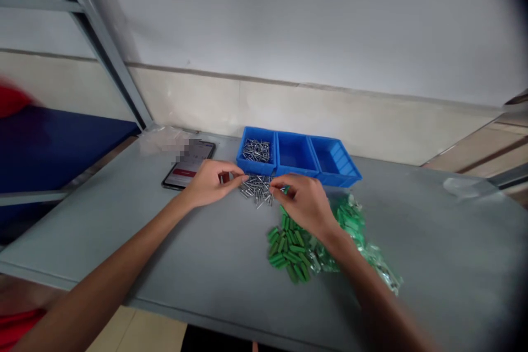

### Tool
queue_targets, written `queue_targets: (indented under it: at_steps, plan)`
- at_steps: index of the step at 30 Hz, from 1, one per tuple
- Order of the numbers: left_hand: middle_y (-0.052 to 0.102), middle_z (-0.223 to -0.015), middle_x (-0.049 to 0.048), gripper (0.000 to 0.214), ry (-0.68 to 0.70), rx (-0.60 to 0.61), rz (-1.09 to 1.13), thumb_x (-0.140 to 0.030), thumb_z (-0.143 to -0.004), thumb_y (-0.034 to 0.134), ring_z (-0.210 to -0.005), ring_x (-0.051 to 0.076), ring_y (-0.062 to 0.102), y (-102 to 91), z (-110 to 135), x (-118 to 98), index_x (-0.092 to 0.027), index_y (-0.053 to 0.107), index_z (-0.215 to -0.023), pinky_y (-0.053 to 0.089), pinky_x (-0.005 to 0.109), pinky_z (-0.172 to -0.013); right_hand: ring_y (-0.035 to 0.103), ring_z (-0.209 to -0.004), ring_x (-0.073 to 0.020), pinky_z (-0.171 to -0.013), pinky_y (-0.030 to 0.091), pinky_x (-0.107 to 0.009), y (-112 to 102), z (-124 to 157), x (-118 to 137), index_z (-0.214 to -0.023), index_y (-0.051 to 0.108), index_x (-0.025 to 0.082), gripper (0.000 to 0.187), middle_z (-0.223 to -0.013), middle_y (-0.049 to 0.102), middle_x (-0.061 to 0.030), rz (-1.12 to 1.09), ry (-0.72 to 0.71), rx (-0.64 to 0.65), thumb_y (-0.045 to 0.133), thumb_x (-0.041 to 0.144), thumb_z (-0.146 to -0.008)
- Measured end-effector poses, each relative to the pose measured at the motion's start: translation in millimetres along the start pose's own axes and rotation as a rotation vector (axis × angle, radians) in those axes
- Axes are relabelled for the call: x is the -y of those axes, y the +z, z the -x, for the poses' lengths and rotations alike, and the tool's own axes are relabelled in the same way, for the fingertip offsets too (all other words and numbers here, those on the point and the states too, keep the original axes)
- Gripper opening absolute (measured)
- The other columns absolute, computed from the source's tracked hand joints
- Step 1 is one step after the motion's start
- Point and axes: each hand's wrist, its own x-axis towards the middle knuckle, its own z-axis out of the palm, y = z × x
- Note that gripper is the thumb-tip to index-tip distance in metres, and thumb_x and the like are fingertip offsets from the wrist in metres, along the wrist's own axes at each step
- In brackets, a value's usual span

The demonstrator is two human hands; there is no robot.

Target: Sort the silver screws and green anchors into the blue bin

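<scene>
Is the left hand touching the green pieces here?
Apart: the head view shows small metal parts and grey table between the left hand and the green pieces.

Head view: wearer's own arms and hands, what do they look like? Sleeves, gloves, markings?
Left hand and right hand are bare, no gloves. Left forearm and right forearm taper to the wrists; no sleeves in view. No watch, cable or marking shows. Some fingers are hidden, so rings can't be ruled out.

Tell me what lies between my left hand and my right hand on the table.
In the head view, a loose pile of slim silver metal pieces lies between your left hand and right hand, in front of the blue tray.
</scene>
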Motion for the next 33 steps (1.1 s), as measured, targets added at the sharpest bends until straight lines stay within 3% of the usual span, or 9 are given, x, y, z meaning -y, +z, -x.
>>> queue_targets:
  at_steps: [6, 12, 15, 33]
  plan:
    - [0.07, -0.077, 0.0022, 0.017, 0.051, 0.04, -0.081, -0.029, -0.084, 0.061, -0.054, 0.008, 0.054, 2.7, 1.5, -3.3, -0.016, 0.073, -0.085, 0.041, 0.019, -0.052, 0.063, -0.074, -0.0165, -0.058, 0.038, -0.025, 22.1, 12.0, 11.0, -0.086, 0.07, 0.025, 0.015, -0.09, 0.069, -0.0004, 0.217, -0.046, 0.085, 0.057, 0.019, -0.081]
    - [0.07, -0.077, 0.0029, 0.016, 0.063, 0.06, -0.14, -0.026, -0.083, 0.061, -0.057, 0.01, 0.056, 6.0, 1.7, 0.2, -0.017, 0.073, -0.086, 0.041, 0.019, -0.052, 0.061, -0.065, -0.0157, -0.05, 0.031, -0.026, 24.7, 4.0, 8.0, -0.101, 0.067, 0.025, 0.022, -0.094, 0.067, -0.0039, 0.337, -0.008, -0.06, 0.049, 0.023, -0.088]
    - [0.07, -0.077, 0.0025, 0.016, 0.072, 0.067, -0.166, -0.026, -0.083, 0.06, -0.056, 0.01, 0.055, 7.4, 2.1, 1.3, -0.017, 0.073, -0.085, 0.039, 0.019, -0.051, 0.06, -0.062, -0.0153, -0.048, 0.027, -0.027, 27.1, -2.3, 2.1, -0.097, 0.068, 0.025, 0.022, -0.092, 0.066, -0.0044, 0.421, 0.007, -0.045, 0.048, 0.022, -0.088]
    - [0.07, -0.078, 0.003, 0.021, 0.043, 0.066, -0.079, -0.031, -0.086, 0.058, -0.061, 0.012, 0.058, 9.9, 1.8, 0.6, -0.016, 0.073, -0.084, 0.041, 0.02, -0.052, 0.06, -0.062, -0.0162, -0.045, 0.023, -0.028, 26.6, -5.7, 6.1, -0.093, 0.06, 0.02, 0.014, -0.094, 0.06, -0.005, 0.486, -0.016, 0.082, 0.047, 0.02, -0.088]
